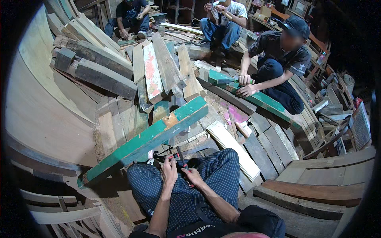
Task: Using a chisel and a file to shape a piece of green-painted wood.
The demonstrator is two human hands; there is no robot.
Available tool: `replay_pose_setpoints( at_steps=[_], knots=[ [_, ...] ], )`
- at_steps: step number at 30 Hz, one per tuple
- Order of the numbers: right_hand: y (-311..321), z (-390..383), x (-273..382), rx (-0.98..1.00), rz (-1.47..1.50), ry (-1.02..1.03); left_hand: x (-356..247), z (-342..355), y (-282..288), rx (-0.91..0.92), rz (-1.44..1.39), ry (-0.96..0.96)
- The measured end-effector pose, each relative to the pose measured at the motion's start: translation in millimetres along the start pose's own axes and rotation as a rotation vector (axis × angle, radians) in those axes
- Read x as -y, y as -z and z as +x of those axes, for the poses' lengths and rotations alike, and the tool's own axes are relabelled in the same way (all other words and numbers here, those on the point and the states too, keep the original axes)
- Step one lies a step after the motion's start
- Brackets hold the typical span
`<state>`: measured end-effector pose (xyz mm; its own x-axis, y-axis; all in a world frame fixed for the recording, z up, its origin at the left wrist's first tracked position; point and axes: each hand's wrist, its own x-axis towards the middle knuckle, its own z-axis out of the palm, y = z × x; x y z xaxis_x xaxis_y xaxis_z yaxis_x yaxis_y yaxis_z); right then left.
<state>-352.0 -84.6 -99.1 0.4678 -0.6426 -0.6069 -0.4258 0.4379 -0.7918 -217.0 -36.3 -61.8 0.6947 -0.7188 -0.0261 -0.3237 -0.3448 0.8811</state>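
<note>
I sit cross-legged with both hands over my lap. My right hand (192, 176) is closed round a red-handled tool with a dark, narrow blade (180, 153) pointing away from me. My left hand (169, 172) is closed beside it, with a bit of red and black showing at its fingertips; what it holds is too small to make out. Just beyond my knees a long green-painted beam (145, 139) lies slanting from near left to far right, with bare wood showing in one patch. Some dark tools (159, 157) lie between the beam and my hands.
Timber pieces (156, 71) are heaped ahead. A white board (233, 150) lies right of my knee. At the right a co-worker (278, 63) crouches with both hands at another green beam (262, 99). Two more people sit at the back. Large wood panels (43, 91) curve along the left.
</note>
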Motion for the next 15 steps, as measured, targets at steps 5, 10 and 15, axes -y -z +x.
replay_pose_setpoints(
  at_steps=[5,10,15],
  knots=[
    [-4.4,-10.8,6.3,0.006,0.005,-0.029,1.2,-5.2,3.0,-0.03,0.016,-0.03],
    [-2.8,-9.8,10.0,0.017,0.056,-0.094,1.2,-2.2,2.6,0.008,0.0,0.023],
    [-4.3,-10.1,17.4,0.0,0.021,-0.088,8.4,-3.0,-0.2,0.013,-0.001,0.033]
  ],
)
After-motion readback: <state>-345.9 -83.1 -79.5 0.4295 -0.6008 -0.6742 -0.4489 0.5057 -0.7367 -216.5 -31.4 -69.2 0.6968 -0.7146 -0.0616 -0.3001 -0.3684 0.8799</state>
